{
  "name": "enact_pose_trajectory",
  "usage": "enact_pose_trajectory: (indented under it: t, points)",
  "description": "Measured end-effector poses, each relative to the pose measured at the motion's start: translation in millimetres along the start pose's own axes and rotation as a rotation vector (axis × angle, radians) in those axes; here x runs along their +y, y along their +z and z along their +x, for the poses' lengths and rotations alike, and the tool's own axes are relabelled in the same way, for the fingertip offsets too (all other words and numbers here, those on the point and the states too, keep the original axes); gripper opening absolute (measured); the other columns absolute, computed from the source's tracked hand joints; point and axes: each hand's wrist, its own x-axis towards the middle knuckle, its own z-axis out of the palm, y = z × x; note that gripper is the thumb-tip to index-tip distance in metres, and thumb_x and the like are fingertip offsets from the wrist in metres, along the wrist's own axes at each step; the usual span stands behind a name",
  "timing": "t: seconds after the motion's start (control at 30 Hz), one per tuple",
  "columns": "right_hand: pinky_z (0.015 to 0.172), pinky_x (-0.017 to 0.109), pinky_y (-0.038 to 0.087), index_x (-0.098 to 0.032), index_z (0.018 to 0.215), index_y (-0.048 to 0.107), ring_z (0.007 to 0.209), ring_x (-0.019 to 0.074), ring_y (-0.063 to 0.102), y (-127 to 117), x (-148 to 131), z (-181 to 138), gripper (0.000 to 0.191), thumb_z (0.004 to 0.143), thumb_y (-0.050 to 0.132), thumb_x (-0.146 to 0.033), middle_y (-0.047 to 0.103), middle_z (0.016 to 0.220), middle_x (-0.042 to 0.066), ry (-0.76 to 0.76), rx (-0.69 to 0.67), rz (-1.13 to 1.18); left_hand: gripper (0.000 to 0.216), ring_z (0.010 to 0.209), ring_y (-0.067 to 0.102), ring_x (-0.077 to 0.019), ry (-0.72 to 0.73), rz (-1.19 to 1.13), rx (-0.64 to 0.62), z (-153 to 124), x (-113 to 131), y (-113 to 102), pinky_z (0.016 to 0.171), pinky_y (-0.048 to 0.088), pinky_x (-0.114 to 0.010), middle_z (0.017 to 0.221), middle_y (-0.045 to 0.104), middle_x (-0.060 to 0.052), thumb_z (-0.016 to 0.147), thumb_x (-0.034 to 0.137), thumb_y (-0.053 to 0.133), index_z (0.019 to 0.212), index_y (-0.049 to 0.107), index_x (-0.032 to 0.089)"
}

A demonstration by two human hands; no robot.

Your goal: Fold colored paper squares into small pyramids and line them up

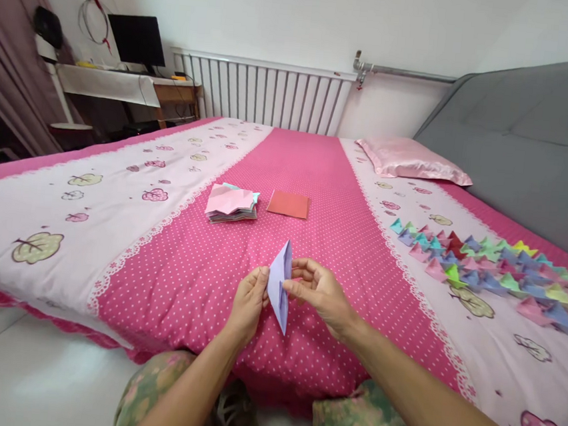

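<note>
A lavender folded paper boat (pixel 278 286) is held upright on its end above the near edge of the bed, its pointed tips up and down. My left hand (pixel 250 297) pinches its left side between thumb and fingers. On the other side, my right hand (pixel 319 293) has its thumb against the paper's opening, with the fingers curled behind; some fingertips are hidden. Beyond the hands lie a stack of part-folded papers (pixel 232 203), pink on top, and a flat orange-red paper (pixel 289 205).
Many small folded paper boats (pixel 490 263) in several colours stand in rows on the right of the bed. Behind them are a pink pillow (pixel 414 160) and a grey headboard (pixel 528 129). A desk with a monitor (pixel 136 39) stands at the far left, beside a white radiator (pixel 265 94).
</note>
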Motion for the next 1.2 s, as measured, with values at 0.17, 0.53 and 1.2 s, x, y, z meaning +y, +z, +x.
enact_pose_trajectory:
  t: [0.17,0.53,1.2]
  points:
    - [0.07,0.03,0.048,-0.017,0.093,0.054,0.075,0.0144,0.06,0.8,2.2,1.3,0.042,0.059,0.072,-0.033,0.06,0.086,0.004,0.005,-0.009,-0.002,0.035,0.038,0.024,-0.0017,0.006,-0.01,0.014,-0.1,-0.9,-1.7,0.038,0.02,-0.015,0.045,0.033,0.009,0.07,0.046,0.058,0.061,0.046,0.015]
    - [0.066,0.026,0.047,-0.016,0.093,0.053,0.071,0.0119,0.058,0.9,0.3,-0.1,0.039,0.062,0.069,-0.034,0.059,0.085,0.004,0.035,0.015,0.011,0.034,0.038,0.026,-0.0018,0.006,0.023,0.012,-0.9,-0.7,-2.1,0.038,0.021,-0.014,0.046,0.035,0.008,0.072,0.046,0.056,0.063,0.047,0.014]
    - [0.056,0.023,0.042,-0.017,0.093,0.056,0.06,0.0094,0.055,-0.1,3.6,0.6,0.033,0.066,0.065,-0.033,0.062,0.081,0.003,0.036,0.014,0.019,0.035,0.038,0.031,-0.0028,-0.001,0.027,0.017,-0.6,-1.3,-2.5,0.04,0.025,-0.015,0.046,0.038,0.008,0.07,0.048,0.057,0.063,0.047,0.015]
